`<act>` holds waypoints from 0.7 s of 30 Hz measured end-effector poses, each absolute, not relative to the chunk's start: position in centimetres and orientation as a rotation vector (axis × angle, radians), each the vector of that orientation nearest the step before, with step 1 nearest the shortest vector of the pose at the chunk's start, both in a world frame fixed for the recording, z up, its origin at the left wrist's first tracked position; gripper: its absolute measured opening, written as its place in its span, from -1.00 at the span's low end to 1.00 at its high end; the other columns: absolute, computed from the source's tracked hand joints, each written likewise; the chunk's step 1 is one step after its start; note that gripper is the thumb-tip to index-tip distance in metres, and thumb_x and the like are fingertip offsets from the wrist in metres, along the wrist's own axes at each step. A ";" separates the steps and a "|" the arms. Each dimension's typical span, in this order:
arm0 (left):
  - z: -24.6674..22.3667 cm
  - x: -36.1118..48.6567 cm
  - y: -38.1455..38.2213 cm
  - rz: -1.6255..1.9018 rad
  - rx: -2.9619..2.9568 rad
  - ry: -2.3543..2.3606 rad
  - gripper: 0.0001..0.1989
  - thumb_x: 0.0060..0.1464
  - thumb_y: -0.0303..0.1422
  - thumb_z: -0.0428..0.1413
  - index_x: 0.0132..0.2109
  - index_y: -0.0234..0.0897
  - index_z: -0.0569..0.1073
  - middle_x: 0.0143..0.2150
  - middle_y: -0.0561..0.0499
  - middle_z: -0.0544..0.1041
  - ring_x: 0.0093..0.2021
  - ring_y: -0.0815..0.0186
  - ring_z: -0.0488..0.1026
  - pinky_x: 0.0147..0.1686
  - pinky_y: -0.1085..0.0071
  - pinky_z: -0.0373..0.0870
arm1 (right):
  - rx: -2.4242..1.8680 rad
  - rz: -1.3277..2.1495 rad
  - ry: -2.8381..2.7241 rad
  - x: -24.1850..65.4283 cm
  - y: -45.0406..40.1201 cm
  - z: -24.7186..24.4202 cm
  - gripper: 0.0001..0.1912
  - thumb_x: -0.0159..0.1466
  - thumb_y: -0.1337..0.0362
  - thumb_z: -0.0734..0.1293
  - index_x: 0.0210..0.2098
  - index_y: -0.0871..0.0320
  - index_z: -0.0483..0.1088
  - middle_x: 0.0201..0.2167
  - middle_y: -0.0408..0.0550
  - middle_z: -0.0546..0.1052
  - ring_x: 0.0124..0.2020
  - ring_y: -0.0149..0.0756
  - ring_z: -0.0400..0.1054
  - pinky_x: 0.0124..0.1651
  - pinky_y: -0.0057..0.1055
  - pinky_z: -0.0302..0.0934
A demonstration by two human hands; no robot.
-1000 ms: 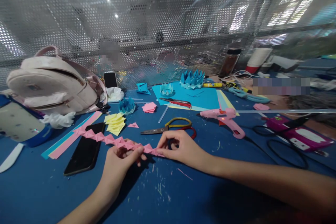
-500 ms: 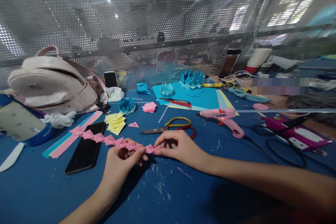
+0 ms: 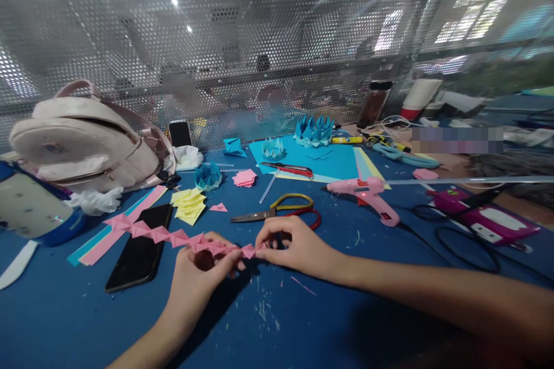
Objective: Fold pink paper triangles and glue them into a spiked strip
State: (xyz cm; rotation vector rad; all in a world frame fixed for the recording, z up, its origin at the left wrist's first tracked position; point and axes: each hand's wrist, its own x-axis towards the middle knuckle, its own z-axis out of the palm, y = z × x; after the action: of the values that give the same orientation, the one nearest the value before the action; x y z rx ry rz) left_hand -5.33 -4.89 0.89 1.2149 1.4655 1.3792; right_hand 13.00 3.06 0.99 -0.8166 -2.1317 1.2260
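A pink folded-paper chain point(image 3: 159, 234) of pointed pieces slants across the front of the table, its far left end hanging over a black phone point(image 3: 141, 253). My left hand point(image 3: 203, 265) pinches the chain near its right part, thumb on top. Between thumb and fingertips, my right hand point(image 3: 289, 242) grips the chain's right end. Scissors point(image 3: 255, 216) with yellow and red handles lie just behind my right hand. Left of them are a small pink paper triangle point(image 3: 219, 207) and a pile of yellow folded papers point(image 3: 188, 205).
A pink glue gun point(image 3: 367, 193) with a long glue stick lies at the right, its cord beside a magenta box point(image 3: 489, 219). Behind are blue paper crowns point(image 3: 314, 131), a red cutter point(image 3: 292, 169) and blue sheets point(image 3: 333, 161). A backpack point(image 3: 86, 138) stands at the left.
The left end of the chain has swung slightly left and down. Both hands keep their pinch on the chain, and the whole view has shifted a little.
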 end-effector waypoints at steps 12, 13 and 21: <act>0.7 -5.6 -4.9 1.243 1.480 1.501 -0.92 -0.12 -0.33 0.27 -0.40 -0.21 0.57 -0.42 0.04 0.57 -0.39 0.26 0.48 -0.35 0.44 0.38 | -0.652 0.933 -2.211 13.1 2.3 1.2 -0.94 0.14 0.43 0.38 -0.42 0.16 0.48 -0.46 -0.15 0.49 -0.36 -0.36 0.32 -0.27 -0.45 0.20; 0.7 -5.5 -5.0 1.232 1.496 1.502 -0.92 -0.10 -0.32 0.27 -0.42 -0.21 0.56 -0.44 0.05 0.55 -0.42 0.28 0.46 -0.38 0.45 0.36 | -0.644 0.912 -2.217 13.1 2.2 1.2 -0.94 0.14 0.43 0.38 -0.42 0.16 0.47 -0.47 -0.15 0.49 -0.36 -0.35 0.32 -0.26 -0.44 0.20; 0.2 -5.7 -5.0 1.239 1.547 1.506 -0.88 0.01 -0.32 0.23 -0.46 -0.21 0.54 -0.47 0.09 0.50 -0.44 0.34 0.40 -0.38 0.49 0.27 | -0.608 0.959 -2.216 13.2 2.0 1.0 -0.96 0.17 0.40 0.40 -0.35 0.17 0.47 -0.41 -0.15 0.49 -0.36 -0.38 0.34 -0.27 -0.48 0.22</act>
State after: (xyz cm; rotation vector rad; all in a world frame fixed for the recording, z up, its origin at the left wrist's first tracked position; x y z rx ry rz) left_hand -5.67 -5.00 0.21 1.5469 1.5063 1.2390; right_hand 13.17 2.00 0.98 -0.6084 -2.2157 0.9593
